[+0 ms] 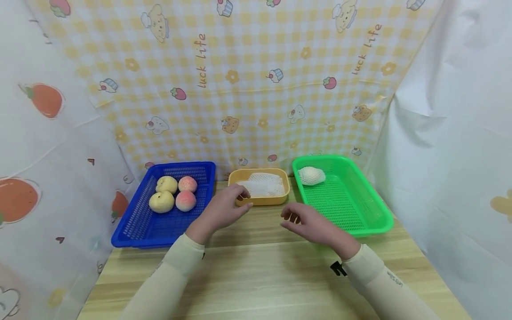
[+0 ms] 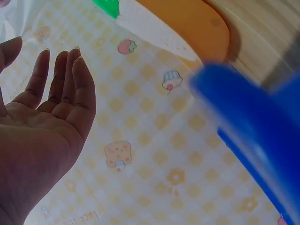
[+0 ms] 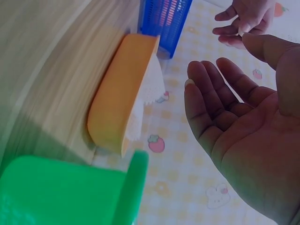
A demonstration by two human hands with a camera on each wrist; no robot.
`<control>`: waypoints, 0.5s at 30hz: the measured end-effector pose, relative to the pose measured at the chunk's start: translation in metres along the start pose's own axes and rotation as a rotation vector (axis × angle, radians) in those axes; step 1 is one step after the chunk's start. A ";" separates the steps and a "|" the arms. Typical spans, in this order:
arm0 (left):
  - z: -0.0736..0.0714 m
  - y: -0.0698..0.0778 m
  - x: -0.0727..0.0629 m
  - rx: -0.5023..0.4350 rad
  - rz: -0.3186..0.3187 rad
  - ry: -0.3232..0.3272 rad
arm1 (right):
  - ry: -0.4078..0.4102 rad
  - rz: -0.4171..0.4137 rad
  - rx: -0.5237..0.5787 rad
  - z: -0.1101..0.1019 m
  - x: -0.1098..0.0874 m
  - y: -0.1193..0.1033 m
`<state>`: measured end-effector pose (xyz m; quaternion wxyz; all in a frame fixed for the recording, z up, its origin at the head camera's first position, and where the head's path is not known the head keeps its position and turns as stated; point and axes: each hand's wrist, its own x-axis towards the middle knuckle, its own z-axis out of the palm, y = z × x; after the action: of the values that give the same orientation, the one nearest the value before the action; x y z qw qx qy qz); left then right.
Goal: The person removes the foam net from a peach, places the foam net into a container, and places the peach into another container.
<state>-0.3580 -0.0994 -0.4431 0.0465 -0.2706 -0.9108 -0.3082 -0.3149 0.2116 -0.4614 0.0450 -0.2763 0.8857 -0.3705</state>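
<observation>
My left hand [image 1: 224, 206] hovers at the left front corner of a small yellow-orange tray [image 1: 264, 202], fingers loosely bent and thumb apart, holding nothing. White foam net sleeves [image 1: 266, 184] lie inside that tray. Between the tray and the green basket [image 1: 336, 209], my right hand [image 1: 310, 223] is held over the table, its fingers relaxed and the palm bare in the right wrist view. A pale fruit in a white foam net [image 1: 312, 176] lies in the green basket's far left corner.
A blue basket [image 1: 164, 229] at the left holds two yellow peaches [image 1: 162, 202] and two pink peaches [image 1: 186, 201]. A checked cloth [image 1: 256, 106] hangs behind the wooden table [image 1: 256, 275], and white sheets [image 1: 452, 146] flank both sides.
</observation>
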 end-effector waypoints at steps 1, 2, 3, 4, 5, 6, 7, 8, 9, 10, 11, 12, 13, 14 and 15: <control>0.003 0.001 0.001 -0.004 0.008 0.000 | 0.004 0.003 -0.001 -0.002 -0.001 0.001; 0.005 0.003 0.003 -0.004 0.013 -0.005 | 0.011 0.006 -0.002 -0.004 -0.002 0.003; 0.008 0.005 0.004 -0.005 0.018 -0.011 | 0.018 0.015 -0.004 -0.007 -0.003 0.004; 0.012 0.007 0.005 -0.005 0.020 -0.018 | 0.025 0.016 -0.006 -0.010 -0.005 0.005; 0.015 0.009 0.007 -0.009 0.023 -0.028 | 0.032 0.022 -0.007 -0.013 -0.006 0.006; 0.018 0.012 0.009 -0.011 0.027 -0.038 | 0.040 0.024 -0.008 -0.016 -0.008 0.008; 0.021 0.014 0.011 -0.022 0.032 -0.048 | 0.049 0.021 -0.012 -0.019 -0.009 0.010; 0.024 0.017 0.013 -0.031 0.038 -0.059 | 0.057 0.020 -0.019 -0.023 -0.011 0.011; 0.028 0.020 0.015 -0.038 0.049 -0.068 | 0.064 0.019 -0.018 -0.027 -0.013 0.013; 0.032 0.023 0.017 -0.045 0.062 -0.076 | 0.074 0.016 -0.021 -0.030 -0.015 0.014; 0.035 0.027 0.020 -0.047 0.076 -0.086 | 0.086 0.017 -0.026 -0.033 -0.017 0.016; 0.039 0.030 0.022 -0.050 0.090 -0.095 | 0.099 0.013 -0.031 -0.037 -0.019 0.018; 0.043 0.033 0.025 -0.050 0.103 -0.104 | 0.111 0.008 -0.035 -0.040 -0.021 0.020; 0.047 0.036 0.027 -0.046 0.118 -0.114 | 0.124 0.011 -0.037 -0.043 -0.023 0.022; 0.051 0.040 0.029 -0.043 0.131 -0.124 | 0.135 0.009 -0.040 -0.046 -0.025 0.024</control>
<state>-0.3580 -0.0298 -0.4552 0.0043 -0.3491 -0.8855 -0.3065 -0.3175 0.2675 -0.4480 -0.0187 -0.2475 0.8951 -0.3705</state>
